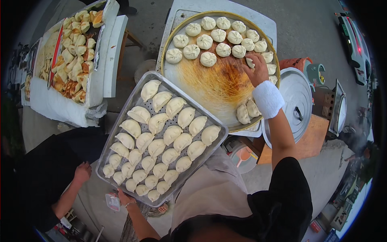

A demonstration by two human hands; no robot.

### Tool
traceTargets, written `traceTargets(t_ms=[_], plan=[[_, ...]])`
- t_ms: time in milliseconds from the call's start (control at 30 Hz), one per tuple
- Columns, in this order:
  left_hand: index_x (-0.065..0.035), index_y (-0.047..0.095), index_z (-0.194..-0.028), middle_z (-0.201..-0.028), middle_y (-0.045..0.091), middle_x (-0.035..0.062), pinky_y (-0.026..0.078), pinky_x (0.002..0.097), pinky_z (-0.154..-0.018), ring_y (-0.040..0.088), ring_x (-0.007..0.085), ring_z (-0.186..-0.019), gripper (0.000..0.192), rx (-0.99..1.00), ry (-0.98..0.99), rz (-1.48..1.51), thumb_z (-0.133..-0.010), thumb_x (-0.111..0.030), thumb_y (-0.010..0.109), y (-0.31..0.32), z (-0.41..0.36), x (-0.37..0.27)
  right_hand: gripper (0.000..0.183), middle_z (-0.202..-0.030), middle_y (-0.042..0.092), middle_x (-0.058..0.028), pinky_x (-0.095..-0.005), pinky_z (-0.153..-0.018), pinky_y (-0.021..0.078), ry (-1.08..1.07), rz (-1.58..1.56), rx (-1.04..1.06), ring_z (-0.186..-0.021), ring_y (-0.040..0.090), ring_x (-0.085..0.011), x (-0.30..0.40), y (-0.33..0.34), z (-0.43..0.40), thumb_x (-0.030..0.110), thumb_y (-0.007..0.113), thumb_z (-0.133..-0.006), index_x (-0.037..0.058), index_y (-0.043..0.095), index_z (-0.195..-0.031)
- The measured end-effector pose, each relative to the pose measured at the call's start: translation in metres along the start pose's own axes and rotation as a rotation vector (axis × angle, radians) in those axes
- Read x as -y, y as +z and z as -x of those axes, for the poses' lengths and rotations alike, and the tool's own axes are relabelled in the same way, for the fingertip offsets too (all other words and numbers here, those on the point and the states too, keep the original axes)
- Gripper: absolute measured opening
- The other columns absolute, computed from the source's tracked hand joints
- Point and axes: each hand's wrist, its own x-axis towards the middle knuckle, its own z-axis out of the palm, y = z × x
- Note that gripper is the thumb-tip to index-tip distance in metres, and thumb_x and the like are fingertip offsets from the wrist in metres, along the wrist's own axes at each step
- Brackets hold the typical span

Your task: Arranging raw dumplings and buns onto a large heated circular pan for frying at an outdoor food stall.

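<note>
My left hand (125,198) holds the lower left rim of a perforated metal tray (223,128), its fingers partly hidden beneath it. Rows of uncooked crescent dumplings (157,147) lie on the tray. My right hand (256,68), with a white wristband above it, reaches over a large round pan (196,81) with a yellowish rim. Its fingers are around a dumpling (250,62) at the pan's right side; whether they grip it cannot be told. Pleated round buns (208,59) fill the upper part of the pan. More crescent dumplings (243,114) sit along its right and lower right edge.
A large metal lid (290,103) leans right of the pan, near a red bucket (291,63) and a wooden board (311,136). At left, browned buns (75,60) fill a white foam box (99,75). Another person's hand (82,171) is left of the tray. A car (353,45) stands far right.
</note>
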Motion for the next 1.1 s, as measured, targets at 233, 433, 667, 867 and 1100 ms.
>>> traceTargets(t_ms=[233, 433, 667, 867, 1100], plan=[[-0.008, 0.037, -0.073, -0.072, 0.037, -0.0013, 0.037, 0.0302, -0.064, 0.036, 0.0121, -0.07, 0.036, -0.235, 0.414, -0.231, -0.095, -0.034, 0.05, -0.012, 0.006, 0.014, 0.036, -0.111, 0.056, -0.0094, -0.0374, -0.081, 0.0496, -0.391, -0.331, 0.713, -0.099, 0.057, -0.0296, 0.206, 0.033, 0.104, 0.004, 0.066, -0.072, 0.0085, 0.056, -0.107], [0.0, 0.037, -0.071, -0.065, 0.033, 0.0026, 0.032, 0.0327, -0.059, 0.032, 0.0145, -0.063, 0.041, -0.315, 0.712, -0.681, -0.098, -0.03, 0.043, -0.033, -0.004, 0.019, 0.038, -0.117, 0.053, -0.0086, -0.0361, -0.085, 0.0483, -0.319, -0.326, 0.571, -0.105, 0.055, -0.0278, 0.255, 0.081, 0.071, 0.004, 0.067, -0.072, 0.0112, 0.057, -0.108], [0.0055, 0.043, -0.076, -0.065, 0.042, 0.0093, 0.033, 0.0349, -0.058, 0.034, 0.0181, -0.062, 0.041, -0.284, 0.788, -0.805, -0.097, -0.029, 0.043, -0.037, 0.015, 0.036, 0.043, -0.114, 0.051, -0.0085, -0.0384, -0.087, 0.0465, -0.674, -0.042, 0.585, -0.108, 0.05, -0.028, 0.281, 0.168, 0.042, 0.014, 0.069, -0.073, 0.0156, 0.057, -0.114], [0.0076, 0.045, -0.079, -0.066, 0.044, 0.0101, 0.035, 0.0362, -0.057, 0.035, 0.0186, -0.063, 0.043, -0.264, 0.71, -0.692, -0.097, -0.031, 0.042, -0.034, 0.043, 0.047, 0.034, -0.112, 0.045, -0.0087, -0.0385, -0.079, 0.049, -0.761, 0.117, 0.768, -0.105, 0.049, -0.0275, 0.289, 0.183, 0.039, 0.016, 0.066, -0.076, 0.024, 0.061, -0.108], [0.012, 0.05, -0.088, -0.074, 0.053, 0.0143, 0.039, 0.0374, -0.062, 0.041, 0.0207, -0.066, 0.047, -0.276, 0.59, -0.766, -0.097, -0.033, 0.042, -0.033, 0.045, 0.052, 0.03, -0.109, 0.059, 0.0006, -0.0291, -0.08, 0.0478, 0.052, -1.149, 1.171, -0.095, 0.056, -0.0095, 0.226, 0.165, -0.003, 0.018, 0.067, -0.082, 0.0099, 0.057, -0.109]])
